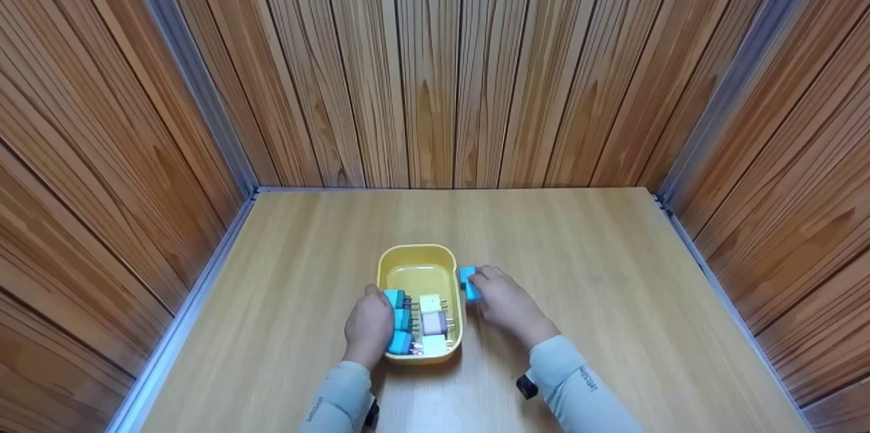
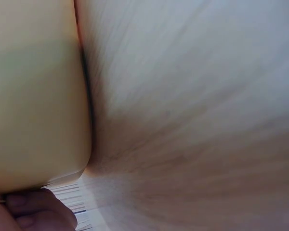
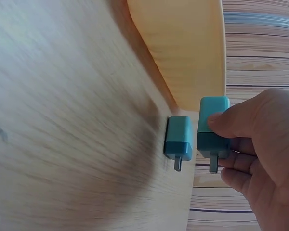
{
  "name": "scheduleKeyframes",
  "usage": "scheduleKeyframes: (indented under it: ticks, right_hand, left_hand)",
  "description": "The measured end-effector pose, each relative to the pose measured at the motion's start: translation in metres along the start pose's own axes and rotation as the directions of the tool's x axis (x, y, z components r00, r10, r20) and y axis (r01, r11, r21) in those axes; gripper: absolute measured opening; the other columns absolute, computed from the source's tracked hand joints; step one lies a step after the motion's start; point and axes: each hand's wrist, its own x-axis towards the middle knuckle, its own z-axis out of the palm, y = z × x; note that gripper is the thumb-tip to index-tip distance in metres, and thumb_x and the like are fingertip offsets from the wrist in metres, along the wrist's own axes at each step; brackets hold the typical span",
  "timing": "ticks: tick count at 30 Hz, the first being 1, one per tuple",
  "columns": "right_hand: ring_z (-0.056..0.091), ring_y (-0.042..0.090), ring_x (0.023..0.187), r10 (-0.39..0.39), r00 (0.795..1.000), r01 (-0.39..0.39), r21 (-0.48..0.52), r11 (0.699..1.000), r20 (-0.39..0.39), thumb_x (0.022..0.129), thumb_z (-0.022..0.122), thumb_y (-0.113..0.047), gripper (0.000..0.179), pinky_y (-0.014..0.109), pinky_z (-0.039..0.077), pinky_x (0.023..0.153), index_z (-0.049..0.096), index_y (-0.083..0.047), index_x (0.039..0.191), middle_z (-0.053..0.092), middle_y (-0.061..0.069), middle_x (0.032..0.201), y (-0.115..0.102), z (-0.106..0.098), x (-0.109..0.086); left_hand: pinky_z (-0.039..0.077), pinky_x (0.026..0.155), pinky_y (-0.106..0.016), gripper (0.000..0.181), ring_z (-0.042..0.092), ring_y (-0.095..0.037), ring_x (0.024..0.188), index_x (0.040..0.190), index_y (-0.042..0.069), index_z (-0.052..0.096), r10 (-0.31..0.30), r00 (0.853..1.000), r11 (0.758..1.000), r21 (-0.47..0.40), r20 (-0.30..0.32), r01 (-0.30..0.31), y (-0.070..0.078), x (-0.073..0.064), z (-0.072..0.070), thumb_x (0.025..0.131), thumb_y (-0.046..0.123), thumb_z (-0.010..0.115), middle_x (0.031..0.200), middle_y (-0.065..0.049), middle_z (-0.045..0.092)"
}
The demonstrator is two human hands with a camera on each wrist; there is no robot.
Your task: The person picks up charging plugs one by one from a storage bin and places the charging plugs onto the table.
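A yellow plastic tub stands on the table. In it lie three blue plug chargers along the left side and, to their right, two whitish chargers with a lavender one between them. Their metal prongs point right. My left hand grips the tub's left rim; in the left wrist view its curled fingers show at the tub's edge. My right hand, just right of the tub, pinches a teal-blue charger. Beside it, another teal-blue charger lies on the table.
The light wood table is bounded by wood-plank walls at the back, left and right. Metal strips run along the corners. The far part of the tub holds no chargers.
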Motion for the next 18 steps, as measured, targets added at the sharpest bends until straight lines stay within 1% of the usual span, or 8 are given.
scheduleKeyframes:
  ticks: [5,9,13,15,18]
  right_hand:
    - [0.045,0.028,0.143,0.005,1.000,-0.005,0.016,1.000,0.009,0.100,0.064,-0.013,0.050,0.048,0.040,0.115,0.054,-0.010,0.148,0.050,0.011,0.152,0.001,0.003,0.000]
    - [0.043,0.028,0.144,0.022,1.000,-0.022,0.035,0.999,0.022,0.099,0.066,-0.013,0.051,0.048,0.039,0.115,0.053,-0.012,0.149,0.048,0.009,0.154,0.001,0.007,0.001]
    - [0.042,0.027,0.146,0.027,0.999,-0.028,0.056,0.998,0.026,0.100,0.064,-0.012,0.052,0.049,0.037,0.116,0.052,-0.011,0.150,0.048,0.009,0.155,0.002,0.011,0.002]
    - [0.042,0.028,0.145,0.014,1.000,-0.015,0.055,0.998,0.024,0.100,0.064,-0.011,0.052,0.049,0.037,0.117,0.051,-0.011,0.150,0.048,0.010,0.154,0.002,0.012,0.002]
    - [0.041,0.030,0.146,0.009,0.999,-0.011,0.052,0.999,0.032,0.100,0.063,-0.012,0.053,0.050,0.036,0.117,0.049,-0.010,0.151,0.047,0.011,0.155,0.003,0.015,0.002]
  left_hand:
    - [0.054,0.078,-0.039,0.046,0.060,-0.023,0.083,0.140,0.003,0.047,-0.010,1.000,1.000,-0.001,0.005,0.010,0.000,0.000,0.000,0.111,0.035,0.034,0.096,-0.008,0.061]
    - [0.054,0.079,-0.040,0.046,0.060,-0.023,0.083,0.141,0.002,0.047,-0.006,1.000,1.000,-0.001,0.008,0.006,0.001,-0.001,-0.001,0.111,0.035,0.033,0.097,-0.009,0.061]
    - [0.054,0.080,-0.040,0.048,0.060,-0.023,0.085,0.143,0.002,0.046,-0.014,1.000,1.000,-0.007,0.011,0.014,0.001,-0.001,-0.002,0.112,0.036,0.033,0.099,-0.008,0.061]
    - [0.054,0.078,-0.041,0.047,0.060,-0.023,0.083,0.141,0.001,0.047,-0.001,1.000,1.000,0.006,0.007,0.001,0.001,-0.001,-0.002,0.112,0.035,0.033,0.097,-0.009,0.062]
    - [0.053,0.075,-0.039,0.045,0.060,-0.022,0.081,0.138,0.002,0.048,0.000,1.000,1.000,0.020,0.006,0.000,0.001,0.000,-0.001,0.112,0.035,0.032,0.094,-0.008,0.061]
